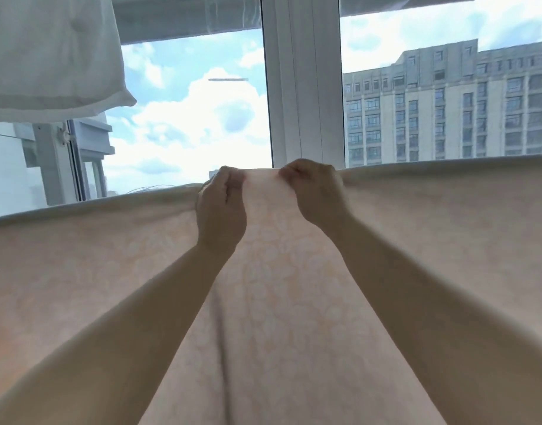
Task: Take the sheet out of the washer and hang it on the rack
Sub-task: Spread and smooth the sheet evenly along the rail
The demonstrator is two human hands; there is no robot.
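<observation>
The sheet [294,302] hangs spread across the foreground, its top edge running from left to right, with the window [187,118] behind it. The left hand [222,207] and right hand [315,191] sit side by side at the middle of that edge, near each other. A pillow [49,53] hangs at upper left, above the sheet.

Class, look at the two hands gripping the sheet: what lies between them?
Head view: only a taut strip of the sheet spans between left hand and right hand.
</observation>
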